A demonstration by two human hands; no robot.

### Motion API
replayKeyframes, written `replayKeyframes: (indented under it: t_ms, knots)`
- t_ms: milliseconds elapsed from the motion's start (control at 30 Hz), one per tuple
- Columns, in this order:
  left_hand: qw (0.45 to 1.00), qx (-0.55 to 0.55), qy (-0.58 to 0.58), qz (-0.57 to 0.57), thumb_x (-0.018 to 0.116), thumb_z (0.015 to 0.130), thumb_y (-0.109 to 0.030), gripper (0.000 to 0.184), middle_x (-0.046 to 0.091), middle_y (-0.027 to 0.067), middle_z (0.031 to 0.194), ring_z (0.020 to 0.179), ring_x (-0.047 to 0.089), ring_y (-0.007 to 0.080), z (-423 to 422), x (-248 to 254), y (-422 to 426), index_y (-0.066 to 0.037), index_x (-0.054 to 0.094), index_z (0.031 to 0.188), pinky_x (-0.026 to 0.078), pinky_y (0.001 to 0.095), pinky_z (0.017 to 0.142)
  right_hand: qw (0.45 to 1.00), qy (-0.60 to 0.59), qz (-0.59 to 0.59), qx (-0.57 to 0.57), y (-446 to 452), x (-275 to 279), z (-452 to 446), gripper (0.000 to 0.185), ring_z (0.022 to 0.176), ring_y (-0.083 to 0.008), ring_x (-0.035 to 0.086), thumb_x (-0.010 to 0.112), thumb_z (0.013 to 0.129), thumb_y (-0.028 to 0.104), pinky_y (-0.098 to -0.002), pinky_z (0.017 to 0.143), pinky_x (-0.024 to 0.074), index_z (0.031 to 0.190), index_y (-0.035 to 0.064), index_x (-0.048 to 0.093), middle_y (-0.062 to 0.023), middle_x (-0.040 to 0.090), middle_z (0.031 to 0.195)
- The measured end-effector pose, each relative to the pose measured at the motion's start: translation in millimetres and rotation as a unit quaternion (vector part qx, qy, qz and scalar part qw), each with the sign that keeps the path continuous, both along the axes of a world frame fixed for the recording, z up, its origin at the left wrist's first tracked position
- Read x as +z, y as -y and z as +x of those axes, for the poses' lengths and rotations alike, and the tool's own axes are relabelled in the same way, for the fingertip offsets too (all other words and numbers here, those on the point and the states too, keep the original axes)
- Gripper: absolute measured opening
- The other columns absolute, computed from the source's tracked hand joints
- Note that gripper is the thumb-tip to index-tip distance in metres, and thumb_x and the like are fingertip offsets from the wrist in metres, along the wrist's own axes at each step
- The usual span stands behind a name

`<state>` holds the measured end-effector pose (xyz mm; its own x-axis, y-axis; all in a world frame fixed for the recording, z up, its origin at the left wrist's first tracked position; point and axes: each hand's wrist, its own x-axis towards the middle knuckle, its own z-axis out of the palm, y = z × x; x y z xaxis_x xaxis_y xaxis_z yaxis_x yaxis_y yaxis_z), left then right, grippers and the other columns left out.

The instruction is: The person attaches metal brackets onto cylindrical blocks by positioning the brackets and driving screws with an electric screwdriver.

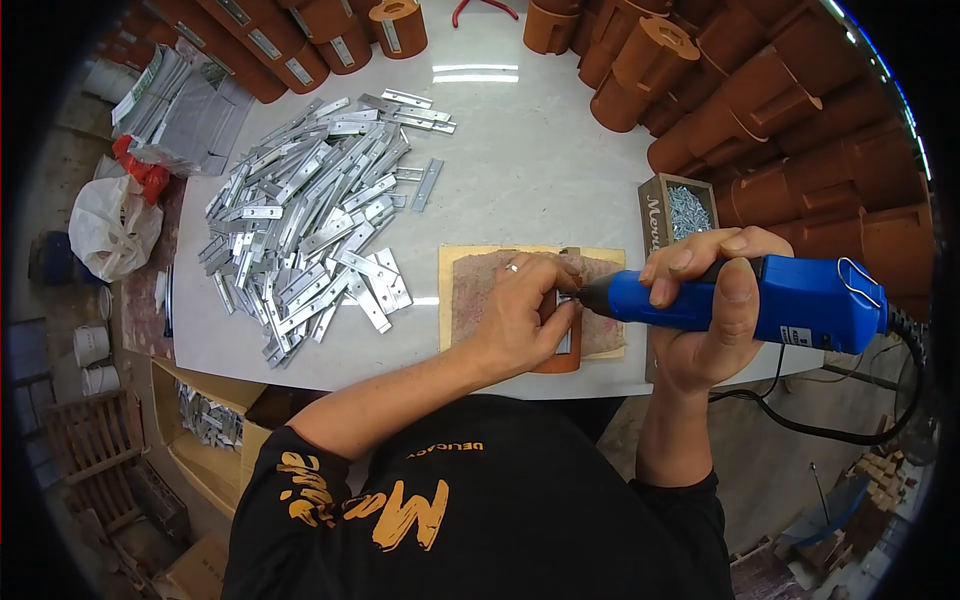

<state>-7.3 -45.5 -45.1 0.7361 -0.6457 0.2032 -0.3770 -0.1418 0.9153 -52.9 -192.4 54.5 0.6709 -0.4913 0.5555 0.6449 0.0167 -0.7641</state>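
My right hand [715, 300] is wrapped around a blue electric screwdriver [655, 300], its black nose pointing left. The bit end meets the fingertips of my left hand [525, 310], which is closed over a brown cylindrical block [560, 362] with a metal strip [564, 338] on its face. Most of the block is hidden under that hand, and any screw at the tip is too small to make out. Beneath them lies a brownish cloth pad [475, 290] on a yellowish board [446, 300].
A large heap of metal strips [310, 220] covers the table's left part. Brown cylinders stand stacked at back left [270, 45] and right [770, 110]. A wooden box of screws [688, 210] stands beside the right stack. The screwdriver's black cord [850, 435] loops down at right.
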Motion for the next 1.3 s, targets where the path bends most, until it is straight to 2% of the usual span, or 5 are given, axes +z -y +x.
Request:
replayKeyframes:
  t_ms: [467, 733, 1133, 1167, 1300]
  knots:
    - [1.000, -0.004, -0.003, -0.018, 0.070, 0.077, -0.001, 0.020, 0.058, 0.0047, 0.080, 0.068, 0.052, 0.0211, -2, 5, 2, -0.006, 0.060, 0.093, 0.037, 0.0348, 0.068, 0.982, 0.050, -0.055, 0.175, 20, 18, -13, 0.033, 0.065, -0.0165, 0.060, 0.068, 0.088, 0.017, -0.0294, 0.063, 0.0534, 0.108, 0.0021, 0.046, -0.0189, 0.064, 0.090]
    - [0.997, -0.011, 0.070, -0.012, 0.072, 0.084, -0.008, 0.019, 0.066, 0.0108, 0.099, 0.092, 0.062, 0.0223, 0, -8, 3, -0.002, 0.063, 0.100, 0.048, 0.0314, 0.081, 0.967, 0.025, -0.004, -0.255, 89, 6, -30, 0.017, 0.055, -0.0187, 0.060, 0.067, 0.084, 0.001, -0.0302, 0.055, 0.0524, 0.094, -0.0016, 0.054, -0.0172, 0.066, 0.079]
    - [0.986, 0.050, 0.128, -0.099, 0.071, 0.083, 0.000, 0.019, 0.063, 0.0116, 0.102, 0.091, 0.061, 0.0188, 3, 18, 5, -0.001, 0.062, 0.100, 0.050, 0.0291, 0.080, 0.943, 0.095, -0.004, -0.318, 109, 28, -56, 0.018, 0.056, -0.0209, 0.059, 0.063, 0.089, 0.012, -0.0367, 0.059, 0.0543, 0.097, -0.0006, 0.053, -0.0172, 0.065, 0.079]
    - [0.985, 0.026, 0.145, -0.086, 0.068, 0.086, 0.001, 0.020, 0.061, 0.0117, 0.107, 0.093, 0.060, 0.0172, 4, 26, 5, 0.001, 0.060, 0.105, 0.049, 0.0280, 0.082, 0.941, 0.058, -0.031, -0.331, 116, 27, -64, 0.023, 0.060, -0.0191, 0.059, 0.058, 0.093, 0.026, -0.0402, 0.068, 0.0528, 0.096, 0.0034, 0.056, -0.0127, 0.066, 0.085]
    - [0.951, -0.064, -0.258, -0.156, 0.058, 0.098, -0.019, 0.027, 0.061, 0.0138, 0.109, 0.093, 0.061, 0.0188, -2, 51, 22, 0.003, 0.055, 0.113, 0.049, 0.0286, 0.086, 0.950, 0.093, 0.034, -0.295, 111, 46, -74, 0.029, 0.059, -0.0188, 0.058, 0.061, 0.090, 0.030, -0.0388, 0.067, 0.0522, 0.091, 0.0020, 0.058, -0.0115, 0.063, 0.080]
